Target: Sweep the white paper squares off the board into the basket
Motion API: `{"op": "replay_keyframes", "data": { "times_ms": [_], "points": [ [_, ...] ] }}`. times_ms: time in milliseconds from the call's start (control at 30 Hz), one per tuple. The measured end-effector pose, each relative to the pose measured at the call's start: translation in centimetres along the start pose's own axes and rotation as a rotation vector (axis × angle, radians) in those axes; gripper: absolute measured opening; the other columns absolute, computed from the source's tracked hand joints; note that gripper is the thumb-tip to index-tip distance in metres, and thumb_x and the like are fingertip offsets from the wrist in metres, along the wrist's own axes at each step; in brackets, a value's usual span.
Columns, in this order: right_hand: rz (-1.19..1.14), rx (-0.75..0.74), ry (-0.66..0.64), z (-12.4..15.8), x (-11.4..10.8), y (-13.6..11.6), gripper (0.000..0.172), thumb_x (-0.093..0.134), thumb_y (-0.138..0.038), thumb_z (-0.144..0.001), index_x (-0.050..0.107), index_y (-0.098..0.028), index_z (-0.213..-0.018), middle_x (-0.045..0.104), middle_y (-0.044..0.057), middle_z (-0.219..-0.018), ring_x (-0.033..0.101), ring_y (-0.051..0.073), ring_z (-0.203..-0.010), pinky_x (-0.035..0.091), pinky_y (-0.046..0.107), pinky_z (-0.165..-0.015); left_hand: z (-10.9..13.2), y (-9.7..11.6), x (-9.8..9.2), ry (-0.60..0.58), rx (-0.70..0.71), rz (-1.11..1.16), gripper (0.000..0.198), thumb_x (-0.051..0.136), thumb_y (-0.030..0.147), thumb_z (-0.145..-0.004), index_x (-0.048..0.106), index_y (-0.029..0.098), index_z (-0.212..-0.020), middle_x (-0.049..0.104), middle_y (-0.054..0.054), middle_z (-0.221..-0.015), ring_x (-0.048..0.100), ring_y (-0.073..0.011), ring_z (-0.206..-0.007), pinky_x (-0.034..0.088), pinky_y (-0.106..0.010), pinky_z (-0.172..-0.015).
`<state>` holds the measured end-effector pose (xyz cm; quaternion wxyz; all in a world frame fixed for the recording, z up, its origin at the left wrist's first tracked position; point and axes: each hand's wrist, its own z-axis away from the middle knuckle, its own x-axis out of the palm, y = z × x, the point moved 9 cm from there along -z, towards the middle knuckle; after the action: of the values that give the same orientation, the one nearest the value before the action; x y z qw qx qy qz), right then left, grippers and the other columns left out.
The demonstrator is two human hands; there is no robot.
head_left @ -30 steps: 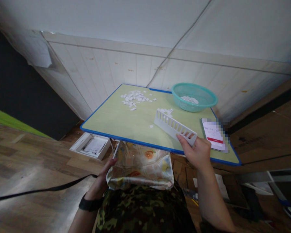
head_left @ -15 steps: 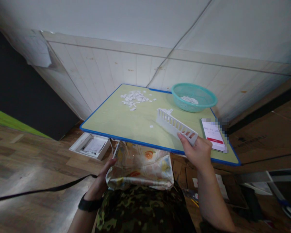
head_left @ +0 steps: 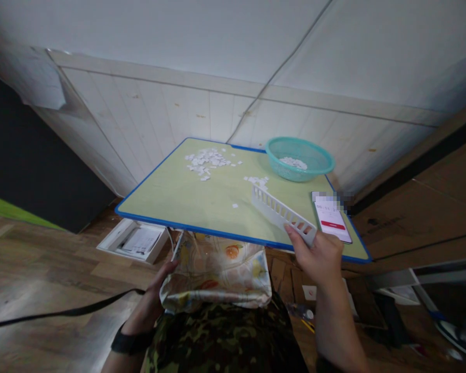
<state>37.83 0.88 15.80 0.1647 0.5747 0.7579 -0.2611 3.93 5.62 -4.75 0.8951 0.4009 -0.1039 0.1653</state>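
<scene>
My right hand [head_left: 321,255] grips one end of a white slotted plastic strip [head_left: 274,210], held tilted over the table's near right part, thumb on its face. Just beyond the strip lies a small cluster of white paper pieces [head_left: 258,181]. A single white piece [head_left: 235,205] lies left of it. Farther back at the left is a larger scattered pile of white pieces [head_left: 205,161]. My left hand [head_left: 158,285] is closed on the left side of a fruit-patterned, cloth-like container [head_left: 217,272] at my lap, under the table edge; most fingers are hidden.
A turquoise mesh basket [head_left: 300,155] with white pieces stands at the back right of the blue-edged table [head_left: 166,191]. A phone [head_left: 331,217] lies at the right edge. An open white box [head_left: 134,241] is on the floor at left; cardboard [head_left: 399,217] stands at right.
The view has shifted a little. The strip has drawn back slightly from the small cluster, more of which now shows. My left hand stays on the patterned container.
</scene>
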Motion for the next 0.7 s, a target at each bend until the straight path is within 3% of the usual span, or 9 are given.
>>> {"op": "replay_keyframes", "data": {
  "times_ms": [133,367,433,567,633,700],
  "points": [
    [-0.053,-0.011,-0.115,0.2,0.9,-0.5,0.010,0.061,-0.024,-0.086,0.065,-0.018,-0.079,0.069,0.001,-0.066,0.065,0.013,-0.055,0.045,0.022,-0.054,0.2,0.0,0.5,-0.066,-0.004,-0.081,0.038,0.067,0.035,-0.079,0.070,0.014,-0.111,0.079,-0.006,-0.073,0.075,-0.0256,-0.070,0.058,-0.031,-0.062],
    [-0.026,0.076,-0.248,-2.3,5.8,1.1,0.023,0.054,-0.033,-0.090,0.070,-0.018,-0.083,0.071,0.004,-0.067,0.068,0.018,-0.061,0.044,0.025,-0.056,0.4,0.7,0.4,-0.035,0.063,-0.097,0.035,0.068,0.030,-0.078,0.072,0.014,-0.109,0.079,-0.007,-0.077,0.074,-0.0254,-0.078,0.057,-0.029,-0.066],
    [-0.053,0.137,-0.230,-2.9,5.9,2.3,0.026,0.056,-0.038,-0.088,0.071,-0.018,-0.083,0.072,0.005,-0.068,0.068,0.020,-0.062,0.045,0.026,-0.057,0.3,0.8,0.4,-0.029,0.067,-0.099,0.033,0.068,0.031,-0.078,0.072,0.014,-0.107,0.079,-0.006,-0.076,0.075,-0.0251,-0.076,0.058,-0.028,-0.064],
    [-0.209,0.300,-0.161,-3.5,3.9,5.4,0.026,0.066,-0.042,-0.079,0.074,-0.018,-0.081,0.074,0.006,-0.078,0.069,0.023,-0.070,0.051,0.030,-0.062,0.1,0.5,0.2,-0.016,0.039,-0.076,0.032,0.070,0.030,-0.076,0.072,0.015,-0.104,0.080,-0.006,-0.078,0.075,-0.0257,-0.077,0.058,-0.030,-0.065],
    [-0.309,0.374,-0.178,-4.0,3.5,6.9,0.027,0.071,-0.042,-0.074,0.075,-0.018,-0.085,0.075,0.007,-0.085,0.070,0.025,-0.077,0.053,0.034,-0.067,0.1,0.2,0.1,-0.010,0.009,-0.063,0.032,0.070,0.030,-0.076,0.073,0.014,-0.104,0.080,-0.006,-0.078,0.075,-0.0260,-0.078,0.058,-0.030,-0.065],
    [-0.443,0.449,-0.255,-4.8,4.6,8.0,0.029,0.075,-0.042,-0.069,0.075,-0.017,-0.085,0.075,0.007,-0.087,0.070,0.027,-0.080,0.053,0.037,-0.071,0.1,-0.1,0.0,-0.016,-0.013,-0.048,0.033,0.070,0.031,-0.076,0.072,0.014,-0.104,0.080,-0.007,-0.081,0.075,-0.0257,-0.081,0.058,-0.029,-0.066]
  ]
}}
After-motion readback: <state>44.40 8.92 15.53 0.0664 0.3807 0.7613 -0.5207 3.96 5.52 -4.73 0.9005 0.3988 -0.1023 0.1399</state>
